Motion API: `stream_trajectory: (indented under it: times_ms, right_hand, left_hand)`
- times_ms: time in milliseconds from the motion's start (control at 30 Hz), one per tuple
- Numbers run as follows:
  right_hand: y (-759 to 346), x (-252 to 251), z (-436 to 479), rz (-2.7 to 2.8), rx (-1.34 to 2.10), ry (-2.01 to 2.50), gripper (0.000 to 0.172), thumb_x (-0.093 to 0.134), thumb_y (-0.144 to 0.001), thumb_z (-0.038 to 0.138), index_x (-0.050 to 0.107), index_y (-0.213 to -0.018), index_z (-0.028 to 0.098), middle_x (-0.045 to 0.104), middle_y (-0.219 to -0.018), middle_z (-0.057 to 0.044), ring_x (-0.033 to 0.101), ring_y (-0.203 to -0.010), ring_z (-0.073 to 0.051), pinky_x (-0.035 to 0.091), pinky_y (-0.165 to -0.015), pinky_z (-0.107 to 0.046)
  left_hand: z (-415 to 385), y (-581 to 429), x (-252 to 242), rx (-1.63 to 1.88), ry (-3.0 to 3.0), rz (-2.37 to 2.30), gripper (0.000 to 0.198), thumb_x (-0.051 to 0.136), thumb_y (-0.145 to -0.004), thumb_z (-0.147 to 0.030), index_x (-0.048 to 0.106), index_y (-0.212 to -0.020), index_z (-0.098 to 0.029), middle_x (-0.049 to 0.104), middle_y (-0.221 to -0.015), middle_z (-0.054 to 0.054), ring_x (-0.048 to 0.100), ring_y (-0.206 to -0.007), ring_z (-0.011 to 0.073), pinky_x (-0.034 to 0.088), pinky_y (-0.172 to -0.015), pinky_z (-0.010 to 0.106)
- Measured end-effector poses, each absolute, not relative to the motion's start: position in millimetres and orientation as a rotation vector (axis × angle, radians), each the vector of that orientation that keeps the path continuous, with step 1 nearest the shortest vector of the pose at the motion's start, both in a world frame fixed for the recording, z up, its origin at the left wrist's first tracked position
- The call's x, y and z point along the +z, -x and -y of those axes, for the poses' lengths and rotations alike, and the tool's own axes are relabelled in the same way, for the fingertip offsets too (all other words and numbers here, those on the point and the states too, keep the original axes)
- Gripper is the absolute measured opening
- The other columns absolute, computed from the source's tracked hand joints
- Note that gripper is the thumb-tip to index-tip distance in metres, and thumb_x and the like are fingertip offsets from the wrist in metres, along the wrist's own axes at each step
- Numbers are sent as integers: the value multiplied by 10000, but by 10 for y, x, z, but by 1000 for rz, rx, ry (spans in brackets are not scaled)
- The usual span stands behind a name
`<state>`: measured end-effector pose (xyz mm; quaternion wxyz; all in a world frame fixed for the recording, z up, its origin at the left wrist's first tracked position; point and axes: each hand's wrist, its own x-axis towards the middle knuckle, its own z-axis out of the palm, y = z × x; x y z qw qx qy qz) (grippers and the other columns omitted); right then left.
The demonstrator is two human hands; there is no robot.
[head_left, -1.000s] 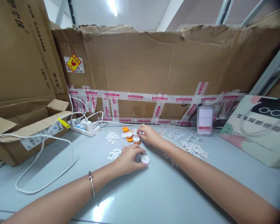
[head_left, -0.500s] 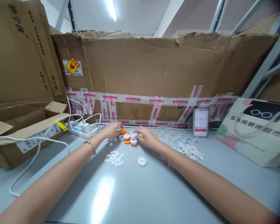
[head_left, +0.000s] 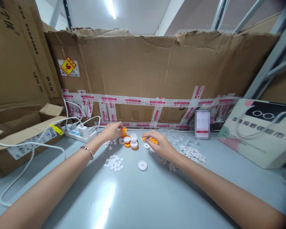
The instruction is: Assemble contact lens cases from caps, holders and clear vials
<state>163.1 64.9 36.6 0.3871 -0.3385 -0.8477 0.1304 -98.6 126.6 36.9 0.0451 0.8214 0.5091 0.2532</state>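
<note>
My left hand (head_left: 112, 131) pinches an orange round plastic part (head_left: 123, 130) at the back of the cluster. Just in front sit white round caps (head_left: 134, 145) and orange rings (head_left: 127, 145), some white ones resting on orange ones. My right hand (head_left: 159, 143) is over a small pile of orange plastic parts (head_left: 153, 140), with thumb and fingers closed about one at the pile's left side. Its fingers hide some of that pile. A white disc (head_left: 146, 146) lies below the right fingertips. Closer to me lies a single white round piece (head_left: 142, 165).
Small white discs (head_left: 113, 163) lie front left, with white stemmed pieces (head_left: 109, 144) behind. Clear plastic parts (head_left: 181, 138) and white flat parts (head_left: 193, 153) spread to the right. A power strip (head_left: 79, 133), open carton (head_left: 26, 136), large cardboard box (head_left: 138, 70) and paper bag (head_left: 257, 130) border the table.
My right hand has moved right, off the white caps and over to the orange pile. My left hand has closed on an orange part. The view has shifted slightly.
</note>
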Motion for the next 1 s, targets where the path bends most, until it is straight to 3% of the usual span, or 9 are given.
stream_trajectory:
  times_ms: [100,200,333,467,700,1000]
  right_hand:
    - [-1699,448,-458,2092,451,923,150,510,-840,215,640,-912,202,640,-944,-49,588,-901,-168,445,-825,-315]
    - [-1736,481,-257,2041,622,983,162,533,-829,280,637,-938,221,652,-961,-38,592,-885,-167,456,-817,-327]
    - [-1697,423,-95,1928,941,904,257,581,-792,331,603,-1029,235,661,-946,-28,611,-853,-158,476,-815,-328]
    - [-1625,347,-96,1749,1240,876,236,615,-753,373,637,-922,209,678,-933,-33,627,-885,-169,479,-831,-325]
    - [-1629,303,-204,1623,1286,1035,275,664,-690,367,657,-893,181,688,-845,-31,624,-723,-143,496,-732,-304]
    - [-1604,244,-201,1753,1160,1022,258,618,-731,366,666,-919,195,685,-955,-52,625,-902,-190,468,-829,-343]
  left_hand:
    - [-889,851,547,855,-2518,-1385,280,579,-759,-323,516,-1008,-211,629,-1036,34,581,-971,187,437,-835,292]
    - [-449,646,621,903,-2204,-1102,414,625,-746,-361,508,-1109,-202,621,-1052,64,577,-969,196,434,-851,323]
    - [-117,427,547,770,-1692,-786,273,593,-791,-369,566,-970,-165,645,-960,64,598,-900,172,438,-817,307]
    - [-146,361,424,771,-1600,-792,237,566,-811,-402,560,-824,-166,666,-828,24,613,-800,145,399,-721,254]
    - [-325,378,336,744,-1616,-839,253,575,-801,-413,595,-838,-163,636,-862,26,577,-841,144,366,-687,224]
    - [-375,366,280,738,-1552,-817,217,648,-746,-354,642,-805,-145,617,-761,11,529,-729,118,358,-657,218]
